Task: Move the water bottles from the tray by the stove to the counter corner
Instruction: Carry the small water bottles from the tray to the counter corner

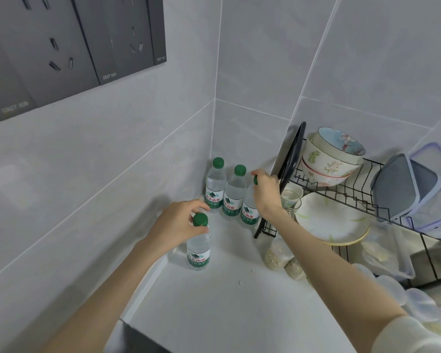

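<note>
Several clear water bottles with green caps and green-white labels stand on the white counter [229, 296] in the wall corner. Two stand free at the back: one [215, 186] nearest the corner and one [234, 194] beside it. My right hand [266, 192] grips the neck of a third bottle [250, 212] next to the dish rack. My left hand [178, 225] grips the neck of a fourth bottle [198, 247], upright on the counter, nearer to me along the left wall.
A black wire dish rack [341, 197] stands right of the bottles, holding stacked bowls [329, 159], a plate [334, 220], a glass [290, 200] and plastic containers [413, 189]. Bags of grain [278, 256] lie under it. Dark wall panels [61, 52] hang upper left.
</note>
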### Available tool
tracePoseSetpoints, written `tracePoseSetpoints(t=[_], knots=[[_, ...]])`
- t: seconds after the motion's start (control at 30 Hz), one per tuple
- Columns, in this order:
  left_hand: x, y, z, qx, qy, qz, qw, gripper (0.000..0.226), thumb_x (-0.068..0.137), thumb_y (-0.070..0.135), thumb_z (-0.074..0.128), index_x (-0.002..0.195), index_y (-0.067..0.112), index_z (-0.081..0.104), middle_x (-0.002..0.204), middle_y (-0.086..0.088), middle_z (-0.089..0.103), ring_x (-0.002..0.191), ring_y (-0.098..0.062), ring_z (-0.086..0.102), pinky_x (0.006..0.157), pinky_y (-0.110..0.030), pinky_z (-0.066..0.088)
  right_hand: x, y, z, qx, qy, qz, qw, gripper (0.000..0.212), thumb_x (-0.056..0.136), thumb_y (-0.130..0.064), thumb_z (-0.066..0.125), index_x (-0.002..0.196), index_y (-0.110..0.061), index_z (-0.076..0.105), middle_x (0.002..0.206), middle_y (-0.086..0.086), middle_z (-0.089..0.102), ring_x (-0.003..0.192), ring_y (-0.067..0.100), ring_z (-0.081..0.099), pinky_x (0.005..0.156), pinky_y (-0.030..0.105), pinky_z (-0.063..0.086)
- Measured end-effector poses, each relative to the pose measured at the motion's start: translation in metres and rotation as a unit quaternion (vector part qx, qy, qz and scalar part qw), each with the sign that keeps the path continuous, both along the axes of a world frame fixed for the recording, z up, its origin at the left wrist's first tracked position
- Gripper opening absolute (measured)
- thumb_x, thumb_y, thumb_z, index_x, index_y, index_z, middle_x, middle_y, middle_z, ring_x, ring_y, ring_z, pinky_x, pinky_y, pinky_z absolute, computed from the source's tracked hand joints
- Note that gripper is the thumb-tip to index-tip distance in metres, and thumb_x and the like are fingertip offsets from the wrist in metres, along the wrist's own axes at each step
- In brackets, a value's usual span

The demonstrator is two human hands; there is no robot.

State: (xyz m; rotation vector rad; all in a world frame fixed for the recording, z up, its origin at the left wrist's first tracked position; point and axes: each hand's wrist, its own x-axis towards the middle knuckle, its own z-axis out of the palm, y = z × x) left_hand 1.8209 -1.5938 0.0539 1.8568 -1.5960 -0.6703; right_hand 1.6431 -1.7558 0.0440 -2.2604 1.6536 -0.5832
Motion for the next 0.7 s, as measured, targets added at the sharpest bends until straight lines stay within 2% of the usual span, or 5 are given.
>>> tracePoseSetpoints(t=[0.2, 0.33, 0.43, 0.53, 0.7], knots=[[-0.001, 0.004, -0.004, -0.01, -0.001, 0.005, 1.0, 0.038, 0.072, 0.027, 0.08, 0.106, 0.036, 0.065, 0.097, 0.016, 0.064, 0.083, -0.004, 0.062, 0.068, -0.006, 0.041, -0.004, 0.006, -0.012, -0.03, -0.039, 0.004, 0.999, 0.058, 0.082, 0.021, 0.036, 0.135, -0.002, 0.046, 0.135, 0.018, 0.053, 0.124, 0.037, 0.048, 0.102, 0.044, 0.043], [-0.001, 0.005, -0.009, -0.019, -0.016, -0.005, 1.0, 0.035, 0.073, 0.029, 0.08, 0.105, 0.032, 0.066, 0.096, 0.013, 0.066, 0.085, -0.008, 0.063, 0.072, -0.013, 0.046, -0.017, 0.017, -0.01, -0.032, 0.041, 0.069, 0.996, 0.08, 0.075, 0.03, 0.038, 0.148, 0.0, 0.025, 0.157, 0.016, 0.024, 0.148, 0.034, 0.013, 0.119, 0.037, 0.023], [-0.002, 0.006, -0.01, -0.022, -0.01, 0.012, 1.0, 0.034, 0.072, 0.027, 0.082, 0.102, 0.032, 0.067, 0.091, 0.012, 0.067, 0.084, -0.008, 0.063, 0.071, -0.009, 0.042, -0.026, 0.029, -0.01, -0.053, 0.089, 0.092, 0.99, 0.08, 0.078, 0.025, 0.042, 0.15, 0.0, 0.018, 0.159, 0.014, 0.016, 0.15, 0.028, 0.006, 0.115, 0.031, 0.026], [-0.004, 0.006, -0.011, -0.018, 0.017, 0.025, 0.999, 0.036, 0.069, 0.023, 0.084, 0.095, 0.038, 0.065, 0.086, 0.017, 0.068, 0.082, -0.004, 0.065, 0.07, -0.007, 0.043, -0.035, 0.037, -0.012, -0.044, 0.121, 0.104, 0.986, 0.082, 0.079, 0.022, 0.044, 0.151, -0.001, 0.012, 0.161, 0.014, 0.008, 0.15, 0.025, 0.007, 0.115, 0.028, 0.025], [-0.006, 0.004, -0.01, -0.014, 0.044, 0.037, 0.998, 0.032, 0.07, 0.013, 0.083, 0.091, 0.031, 0.067, 0.085, 0.007, 0.071, 0.077, -0.011, 0.067, 0.067, -0.002, 0.043, -0.037, 0.039, -0.005, -0.026, 0.131, 0.097, 0.986, 0.079, 0.08, 0.019, 0.043, 0.151, -0.001, 0.015, 0.161, 0.013, 0.009, 0.141, 0.029, 0.033, 0.098, 0.035, 0.046]])
